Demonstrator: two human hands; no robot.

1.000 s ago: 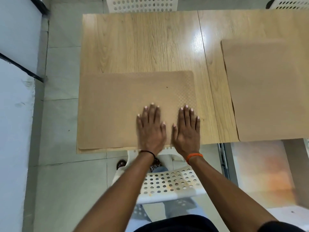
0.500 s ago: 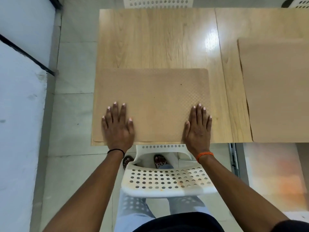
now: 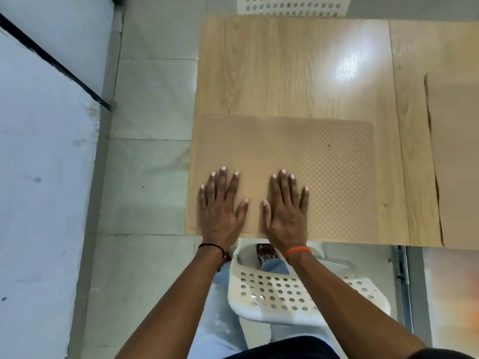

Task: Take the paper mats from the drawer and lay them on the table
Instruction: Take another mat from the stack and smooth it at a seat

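Note:
A tan paper mat (image 3: 305,154) with a fine checked texture lies flat on the near left part of the light wooden table (image 3: 285,68). My left hand (image 3: 223,206) rests palm down on the mat's near left part, fingers spread. Just to its right, my right hand (image 3: 286,206) also lies flat on the mat, fingers apart. Neither hand grips anything. A second brown paper mat (image 3: 458,156) lies on the table at the right edge of view, partly cut off.
A white perforated plastic chair (image 3: 298,294) stands under the table's near edge, between my arms. Another white perforated chair (image 3: 290,6) is at the far side. A metal drawer rail (image 3: 400,275) shows at the lower right. Grey tiled floor and a white wall lie to the left.
Half a second ago my hands were spread to the mat's near corners; now they have slid back together on its near left part. The view has shifted left.

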